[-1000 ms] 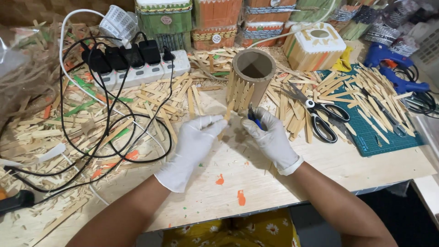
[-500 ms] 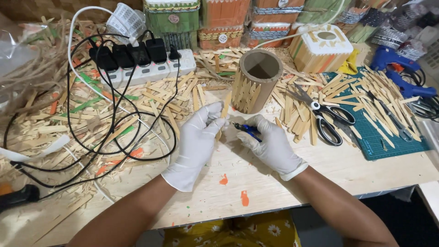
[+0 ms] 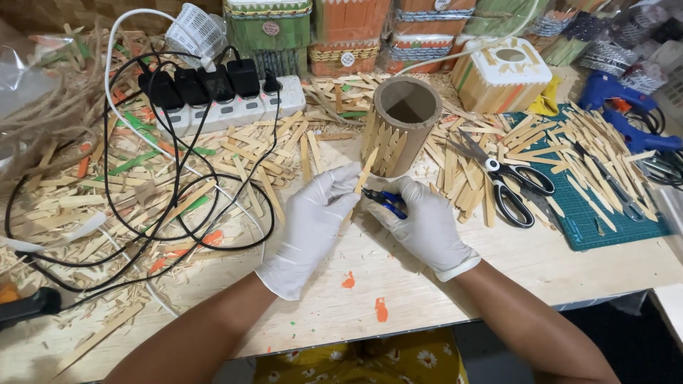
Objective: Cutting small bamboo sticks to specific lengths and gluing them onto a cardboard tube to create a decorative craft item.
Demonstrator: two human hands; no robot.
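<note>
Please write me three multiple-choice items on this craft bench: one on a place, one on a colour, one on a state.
1. Where do the black-handled scissors lie?
A. right of the stick-clad cardboard tube
B. on the white power strip
C. inside the tube

2. What colour are the handles of the small cutters in the white-gloved right hand?
A. red
B. blue
C. yellow

3. How does the white-gloved left hand stand?
A. flat and empty on the table
B. pinching a thin wooden stick
C. gripping the scissors

Answers: 1 A, they lie at the green cutting mat's edge, right of the tube. 2 B, blue shows between the fingers. 3 B, its fingers hold the stick near the cutters.
</note>
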